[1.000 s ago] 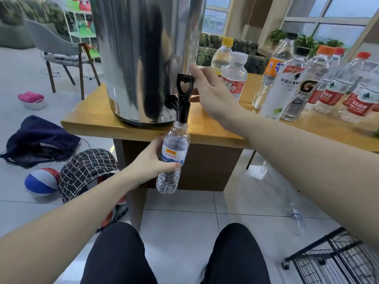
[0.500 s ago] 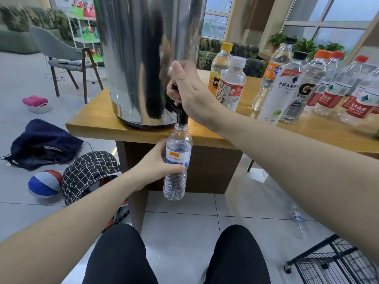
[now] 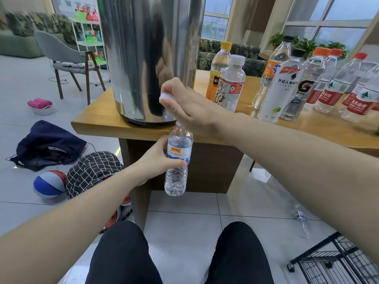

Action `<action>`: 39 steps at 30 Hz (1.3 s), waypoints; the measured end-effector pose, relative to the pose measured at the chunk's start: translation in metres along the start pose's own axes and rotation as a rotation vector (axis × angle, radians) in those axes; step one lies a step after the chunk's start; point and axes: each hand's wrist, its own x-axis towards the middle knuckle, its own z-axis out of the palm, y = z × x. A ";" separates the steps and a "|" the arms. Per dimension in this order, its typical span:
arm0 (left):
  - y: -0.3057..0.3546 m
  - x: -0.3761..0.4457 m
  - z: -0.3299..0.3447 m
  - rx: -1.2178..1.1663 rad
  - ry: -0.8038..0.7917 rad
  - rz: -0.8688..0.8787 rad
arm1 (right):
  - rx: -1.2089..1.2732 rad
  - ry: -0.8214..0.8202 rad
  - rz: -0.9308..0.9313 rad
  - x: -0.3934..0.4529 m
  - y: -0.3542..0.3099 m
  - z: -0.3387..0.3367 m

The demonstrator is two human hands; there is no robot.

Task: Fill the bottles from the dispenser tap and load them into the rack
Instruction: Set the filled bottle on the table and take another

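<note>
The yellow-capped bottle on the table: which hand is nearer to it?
Right. The right hand is at the dispenser, just left of the yellow-capped bottle; the left hand is lower, gripping the small bottle.

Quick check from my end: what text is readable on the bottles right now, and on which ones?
"外星人电解质", "ALIENERGY" partly legible: white bottle.
"农夫山泉": red label of the clear bottle far right.
Yellow label on the small bottle in the left hand: too blurred.
Other labels: unreadable.
</note>
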 end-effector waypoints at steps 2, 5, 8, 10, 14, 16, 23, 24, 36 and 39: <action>0.000 0.000 0.001 -0.001 0.001 -0.001 | -0.003 -0.002 0.004 -0.001 0.000 0.000; 0.000 -0.001 0.002 -0.008 0.000 -0.001 | 0.000 0.002 0.007 0.000 0.000 0.000; -0.001 -0.001 0.001 -0.009 0.003 -0.004 | -0.002 0.000 0.002 0.000 -0.002 0.000; -0.001 -0.001 0.002 -0.011 0.005 -0.008 | -0.003 0.001 0.007 -0.001 -0.003 0.000; -0.001 0.000 0.002 -0.011 -0.002 -0.003 | -0.008 0.003 0.005 -0.002 -0.002 0.000; -0.001 0.001 0.002 -0.005 -0.005 -0.004 | -0.005 0.005 0.002 -0.002 -0.002 0.000; -0.004 0.005 -0.003 -0.005 -0.002 -0.016 | 0.013 0.017 -0.010 -0.001 -0.004 0.001; -0.004 0.006 -0.003 -0.005 -0.002 -0.015 | 0.014 0.018 -0.010 -0.001 -0.004 0.002; -0.006 0.010 -0.001 0.001 -0.006 0.007 | 0.017 0.034 -0.010 -0.001 -0.003 0.002; -0.007 0.010 0.000 -0.011 -0.007 0.010 | 0.018 0.035 -0.007 -0.001 -0.003 0.002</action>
